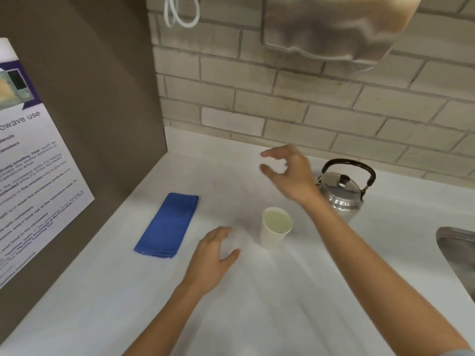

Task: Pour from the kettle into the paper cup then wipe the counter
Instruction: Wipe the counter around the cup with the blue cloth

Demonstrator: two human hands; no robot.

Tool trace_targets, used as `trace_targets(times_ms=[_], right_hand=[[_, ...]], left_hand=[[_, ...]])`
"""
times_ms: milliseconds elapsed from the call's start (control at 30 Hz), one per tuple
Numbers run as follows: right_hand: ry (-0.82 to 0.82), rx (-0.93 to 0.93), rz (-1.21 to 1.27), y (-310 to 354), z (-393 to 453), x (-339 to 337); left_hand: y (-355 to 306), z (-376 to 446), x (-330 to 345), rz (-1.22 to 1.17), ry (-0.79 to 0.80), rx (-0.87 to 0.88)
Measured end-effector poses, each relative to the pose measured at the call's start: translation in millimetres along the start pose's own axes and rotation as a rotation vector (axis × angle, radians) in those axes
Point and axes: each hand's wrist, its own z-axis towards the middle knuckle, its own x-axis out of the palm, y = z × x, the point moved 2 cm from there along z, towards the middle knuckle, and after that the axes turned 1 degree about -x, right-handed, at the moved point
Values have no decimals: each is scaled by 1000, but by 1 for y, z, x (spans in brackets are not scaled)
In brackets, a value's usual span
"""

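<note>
A white paper cup stands upright in the middle of the white counter. A steel kettle with a black handle sits behind it to the right, near the brick wall. A folded blue cloth lies flat to the left of the cup. My left hand hovers low over the counter just left of the cup, fingers spread, holding nothing. My right hand is raised above the counter, left of the kettle and behind the cup, fingers curled apart and empty. My right wrist hides part of the kettle's left side.
A brown side panel with a printed microwave notice walls the left. A steel sink edge shows at the right. A metal dispenser hangs on the brick wall above, and a white cord loop at top.
</note>
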Motion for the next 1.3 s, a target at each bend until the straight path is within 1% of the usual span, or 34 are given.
trace_targets(times_ms=[67, 167, 267, 333, 367, 433, 533, 633, 733, 900, 1000, 1067, 1133, 1233, 1300], right_hand=[[123, 10, 87, 20, -18, 51], [317, 50, 170, 35, -44, 126], [487, 71, 141, 48, -62, 195], [576, 125, 96, 58, -69, 234], [581, 160, 50, 61, -70, 251], [538, 213, -88, 65, -70, 276], [475, 249, -234, 64, -67, 300], [446, 195, -360, 54, -60, 307], [428, 155, -431, 30, -42, 300], [332, 326, -557, -32, -4, 258], [350, 357, -563, -39, -1, 248], [402, 303, -554, -28, -15, 249], [411, 186, -544, -13, -46, 247], [403, 34, -467, 12, -118, 231], [403, -9, -445, 23, -167, 219]], left_hand=[[14, -20, -18, 90, -35, 8], [37, -48, -39, 293, -60, -5], [52, -64, -57, 422, -172, -40], [60, -63, -67, 472, -222, -63], [64, -61, -71, 484, -238, -77], [73, -56, -79, 496, -256, -132], [84, -53, -88, 459, -249, -200], [87, -54, -90, 393, -245, -170], [91, -58, -90, 360, -251, -161], [97, -61, -92, 359, -258, -192], [92, -60, -90, 403, -259, -193], [91, -59, -88, 431, -261, -206], [91, -58, -88, 455, -264, -217], [92, -58, -89, 479, -244, -208], [95, -59, -90, 487, -234, -198]])
